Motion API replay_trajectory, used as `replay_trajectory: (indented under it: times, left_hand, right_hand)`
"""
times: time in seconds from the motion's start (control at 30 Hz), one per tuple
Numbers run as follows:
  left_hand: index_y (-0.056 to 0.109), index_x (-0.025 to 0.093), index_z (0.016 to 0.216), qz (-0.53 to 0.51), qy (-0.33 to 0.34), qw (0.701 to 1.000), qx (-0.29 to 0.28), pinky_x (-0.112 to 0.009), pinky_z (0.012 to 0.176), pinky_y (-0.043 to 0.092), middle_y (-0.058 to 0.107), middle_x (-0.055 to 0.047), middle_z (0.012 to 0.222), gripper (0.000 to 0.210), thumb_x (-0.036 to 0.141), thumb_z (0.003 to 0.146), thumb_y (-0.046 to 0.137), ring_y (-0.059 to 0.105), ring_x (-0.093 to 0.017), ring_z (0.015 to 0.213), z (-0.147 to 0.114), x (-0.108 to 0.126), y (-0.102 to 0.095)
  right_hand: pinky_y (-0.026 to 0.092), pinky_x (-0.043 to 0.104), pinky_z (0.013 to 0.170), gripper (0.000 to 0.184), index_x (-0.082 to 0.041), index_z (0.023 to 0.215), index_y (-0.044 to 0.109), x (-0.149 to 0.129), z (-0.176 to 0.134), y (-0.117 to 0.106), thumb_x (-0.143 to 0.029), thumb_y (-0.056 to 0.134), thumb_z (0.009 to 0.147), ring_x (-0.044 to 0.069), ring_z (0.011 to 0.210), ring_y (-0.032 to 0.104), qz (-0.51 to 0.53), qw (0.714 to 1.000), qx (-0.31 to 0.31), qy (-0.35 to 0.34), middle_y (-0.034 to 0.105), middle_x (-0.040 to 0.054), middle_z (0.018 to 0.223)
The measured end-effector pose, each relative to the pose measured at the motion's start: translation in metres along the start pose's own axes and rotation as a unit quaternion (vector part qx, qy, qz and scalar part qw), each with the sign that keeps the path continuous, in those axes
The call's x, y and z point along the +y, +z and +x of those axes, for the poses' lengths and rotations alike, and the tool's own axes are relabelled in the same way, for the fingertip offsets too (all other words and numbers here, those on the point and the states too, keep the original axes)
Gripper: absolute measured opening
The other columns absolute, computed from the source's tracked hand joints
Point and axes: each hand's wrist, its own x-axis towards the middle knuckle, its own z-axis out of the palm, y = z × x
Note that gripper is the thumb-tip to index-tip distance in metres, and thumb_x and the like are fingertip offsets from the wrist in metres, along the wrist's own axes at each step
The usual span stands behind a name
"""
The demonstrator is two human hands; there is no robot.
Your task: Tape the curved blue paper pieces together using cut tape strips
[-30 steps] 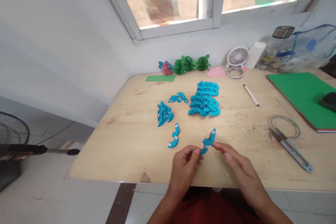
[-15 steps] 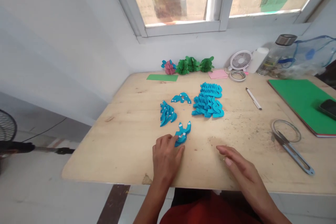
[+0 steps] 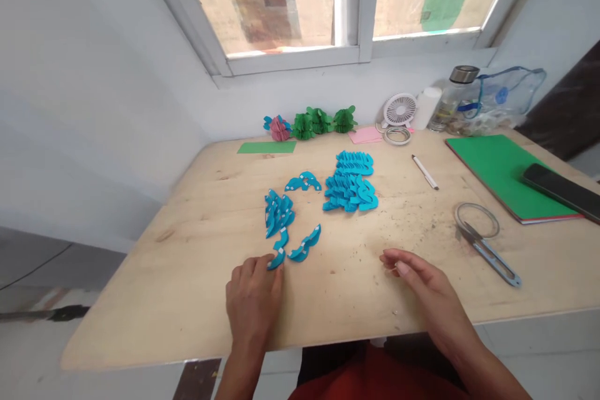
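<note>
My left hand rests low on the table, thumb and index finger closed on the near end of a curved blue paper cutout with small white squares. Just right of it lies another blue cutout, apart from the fingers. A fanned stack of similar cutouts sits directly beyond, and one more group lies farther back. To the right, my right hand hovers near the table with thumb and fingertips together; a tiny pale bit shows between them, too small to name.
Two overlapping rows of blue folded cutouts lie mid-table. Scissor-like snips, a wire ring, a white pen and a green folder with a phone are at right. Paper turtles and a small fan line the wall.
My left hand has drawn one blue cutout leftward, off the other it lay with, towards the fanned stack. My right hand's fingertips have come closer together. The camera view has turned right.
</note>
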Motion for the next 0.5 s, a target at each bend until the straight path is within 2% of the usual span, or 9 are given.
replay_trajectory:
  times: [0.1, 0.17, 0.33, 0.5]
  left_hand:
    - [0.062, 0.018, 0.097, -0.069, 0.008, 0.996, 0.052, -0.039, 0.076, 0.045, 0.065, -0.011, 0.089, 0.019, 0.028, 0.087, 0.049, 0.058, -0.028, 0.085, 0.000, 0.011, -0.009]
    - [0.061, 0.019, 0.099, -0.133, 0.009, 0.989, 0.065, -0.039, 0.079, 0.046, 0.064, -0.010, 0.092, 0.018, 0.029, 0.087, 0.050, 0.058, -0.027, 0.089, 0.001, 0.026, -0.016]
    - [0.061, 0.021, 0.096, -0.280, 0.031, 0.959, 0.002, -0.035, 0.077, 0.049, 0.065, -0.007, 0.092, 0.016, 0.028, 0.086, 0.051, 0.060, -0.023, 0.090, 0.010, 0.066, -0.021]
    - [0.064, 0.019, 0.092, -0.315, 0.066, 0.944, -0.065, -0.034, 0.076, 0.048, 0.066, -0.007, 0.089, 0.017, 0.026, 0.086, 0.050, 0.060, -0.023, 0.089, 0.033, 0.095, -0.015]
  right_hand:
    - [0.048, 0.037, 0.088, 0.028, -0.022, 0.089, 0.074, 0.001, 0.005, -0.004, -0.047, 0.070, 0.076, 0.023, 0.092, 0.065, 0.088, 0.996, 0.022, 0.025, 0.073, 0.0073, 0.091]
    - [0.049, 0.032, 0.080, 0.025, -0.020, 0.083, 0.074, -0.001, 0.008, -0.005, -0.043, 0.071, 0.075, 0.019, 0.082, 0.064, 0.158, 0.987, 0.015, 0.031, 0.072, 0.0064, 0.083]
    - [0.046, 0.023, 0.066, 0.018, -0.017, 0.076, 0.073, -0.007, 0.009, -0.008, -0.035, 0.074, 0.075, 0.012, 0.070, 0.058, 0.280, 0.958, -0.024, 0.049, 0.066, 0.0031, 0.074]
    - [0.045, 0.024, 0.067, 0.019, -0.018, 0.073, 0.071, -0.007, 0.009, -0.015, -0.037, 0.075, 0.073, 0.012, 0.070, 0.057, 0.268, 0.962, -0.004, 0.042, 0.066, 0.0021, 0.074]
